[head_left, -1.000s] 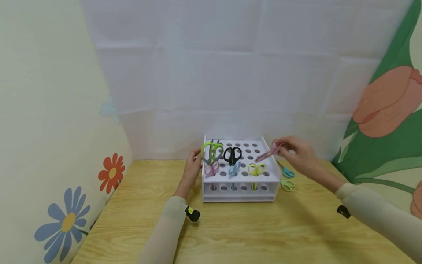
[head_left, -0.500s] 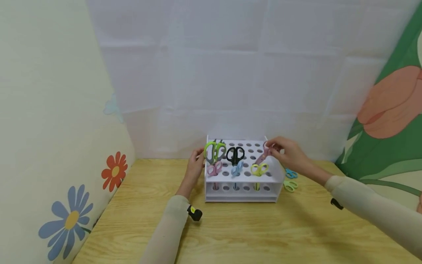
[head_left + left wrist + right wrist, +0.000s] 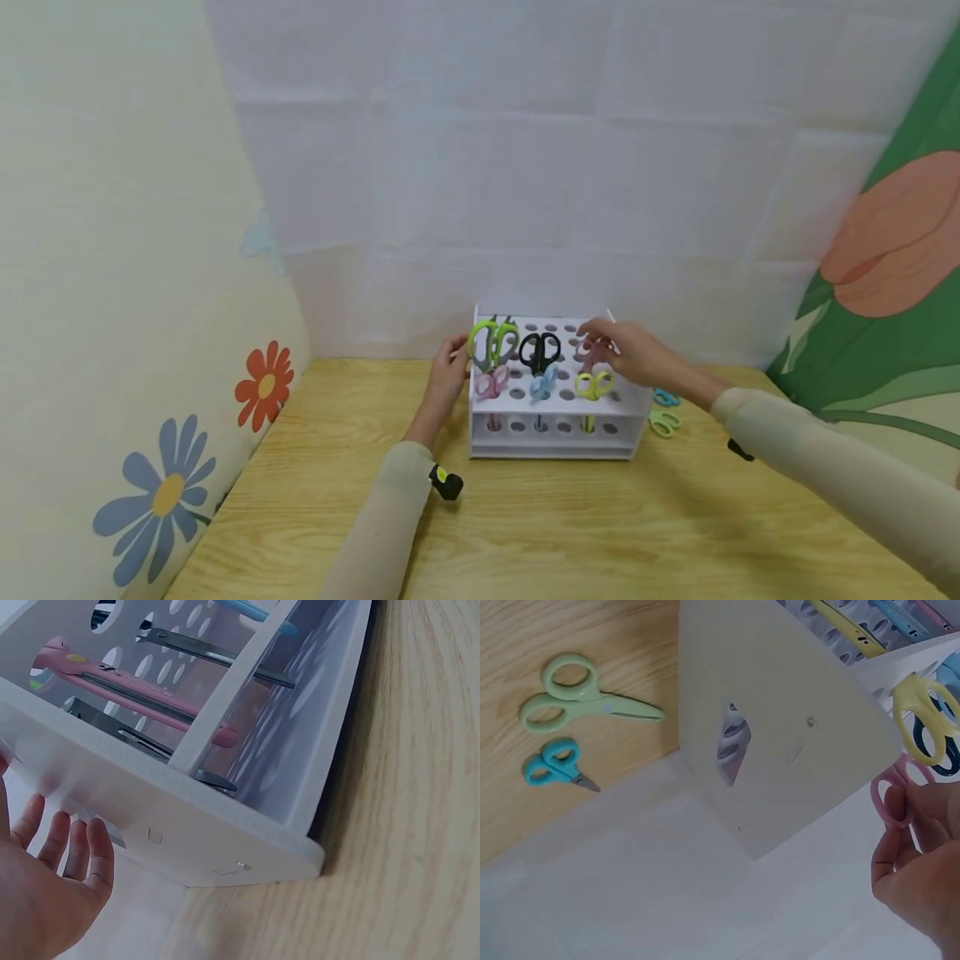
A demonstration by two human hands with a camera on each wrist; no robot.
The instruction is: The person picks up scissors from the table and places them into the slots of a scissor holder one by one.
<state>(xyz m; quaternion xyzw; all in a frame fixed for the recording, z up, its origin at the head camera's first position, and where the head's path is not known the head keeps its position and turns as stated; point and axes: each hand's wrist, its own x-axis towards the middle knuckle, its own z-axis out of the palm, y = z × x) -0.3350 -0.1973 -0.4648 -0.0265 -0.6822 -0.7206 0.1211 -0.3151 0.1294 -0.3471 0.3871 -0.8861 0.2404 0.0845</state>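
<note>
A white rack with rows of round holes stands on the table. My right hand pinches the handle loops of pink scissors, held blades down at the rack's right half. Relaxed fingers of my left hand rest at the rack's left side wall. Along the front row stand other pink scissors, light blue scissors and yellow scissors. Behind them are large green-and-grey scissors and black scissors. The held blades are hidden in the head view.
Right of the rack, pale green scissors and small turquoise scissors lie on the wooden table. A white cloth hangs close behind the rack. Flower-printed fabric borders the table on both sides.
My right hand has moved left from beside the rack to above its holes, and the pink scissors have tilted from slanting to upright and gone down. My left hand stays at the side wall.
</note>
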